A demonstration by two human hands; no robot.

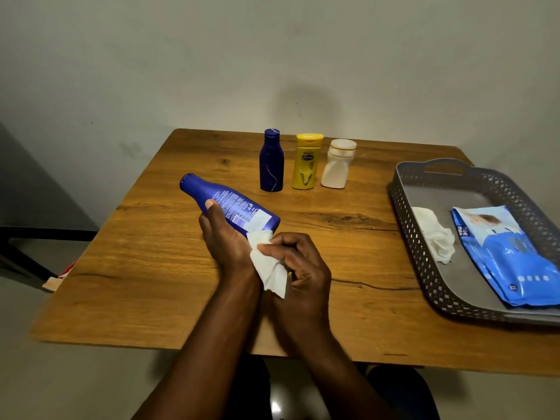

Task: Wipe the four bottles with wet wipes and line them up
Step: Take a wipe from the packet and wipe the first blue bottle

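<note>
My left hand [222, 237] grips a large blue bottle [230, 206], tilted above the wooden table [136, 268] with its cap pointing up and left. My right hand [298, 265] is closed on a white wet wipe [269, 268], which touches the bottle's base. At the back of the table three bottles stand upright in a row: a small blue bottle [271, 162], a yellow bottle [306, 162] and a white bottle [338, 165].
A grey perforated tray [424, 247] sits at the table's right side. It holds a crumpled used wipe [436, 234] and a blue wet wipes pack [503, 256]. A wall stands close behind the table. A dark chair frame [27, 247] is at the left.
</note>
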